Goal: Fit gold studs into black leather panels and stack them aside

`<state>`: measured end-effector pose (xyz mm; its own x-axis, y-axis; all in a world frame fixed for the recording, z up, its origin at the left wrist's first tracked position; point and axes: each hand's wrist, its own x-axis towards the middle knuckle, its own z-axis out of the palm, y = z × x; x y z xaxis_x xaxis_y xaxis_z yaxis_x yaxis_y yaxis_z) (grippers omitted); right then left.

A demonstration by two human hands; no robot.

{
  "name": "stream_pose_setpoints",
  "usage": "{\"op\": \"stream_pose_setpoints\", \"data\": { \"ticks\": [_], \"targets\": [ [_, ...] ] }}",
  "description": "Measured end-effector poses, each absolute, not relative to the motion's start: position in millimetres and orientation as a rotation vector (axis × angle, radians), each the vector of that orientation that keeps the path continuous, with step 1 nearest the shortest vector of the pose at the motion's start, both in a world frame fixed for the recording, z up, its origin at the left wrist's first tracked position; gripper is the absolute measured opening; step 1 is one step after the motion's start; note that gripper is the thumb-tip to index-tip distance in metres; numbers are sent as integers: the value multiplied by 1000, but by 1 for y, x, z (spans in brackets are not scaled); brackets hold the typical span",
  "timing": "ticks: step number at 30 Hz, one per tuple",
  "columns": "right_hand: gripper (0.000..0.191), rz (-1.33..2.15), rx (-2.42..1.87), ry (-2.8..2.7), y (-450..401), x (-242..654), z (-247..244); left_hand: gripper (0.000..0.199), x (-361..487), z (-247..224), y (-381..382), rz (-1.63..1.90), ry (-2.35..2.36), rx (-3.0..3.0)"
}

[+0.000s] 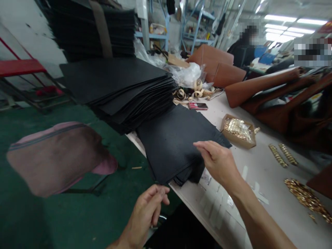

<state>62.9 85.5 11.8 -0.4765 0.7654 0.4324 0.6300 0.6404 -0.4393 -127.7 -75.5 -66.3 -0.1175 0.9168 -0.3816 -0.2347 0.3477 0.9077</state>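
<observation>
Black leather-like sheets point(173, 138) lie in a low, uneven pile at the near edge of the table, the front corner jutting past it. Just below that corner is my left hand point(149, 209), its thumb and index finger pressed together; whether they grip the sheet's corner or something small I cannot make out. Over the right side of the pile, my right hand point(219, 160) has its fingers drawn together in a pinch. Anything between those fingertips is too small to see. A taller stack of black sheets point(116, 79) stands beyond the low pile.
On the white table point(264, 162) are a red phone point(197, 105), a cardboard box point(240, 138) of gold-coloured pieces, and gold chains point(306, 199). Brown leather pieces point(259, 93) lie at the right. A cloth-covered stool point(59, 155) stands at left. Co-workers are in the background.
</observation>
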Motion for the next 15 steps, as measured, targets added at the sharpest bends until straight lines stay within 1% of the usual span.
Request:
{"op": "stream_pose_setpoints", "data": {
  "ticks": [4,7,10,15],
  "targets": [
    [31,64,-1132,-2602,119,36,9,38,-135,-62,-78,1196,1339,695],
    [30,69,-1148,-2661,110,38,7,40,-133,-63,-78,1213,1301,633],
    [31,188,-1151,-2618,81,59,3,41,-131,-66,-77,1192,1243,559],
    [34,558,-1270,-2460,28,110,-15,35,-133,-60,-67,1121,1142,415]
  ]
}}
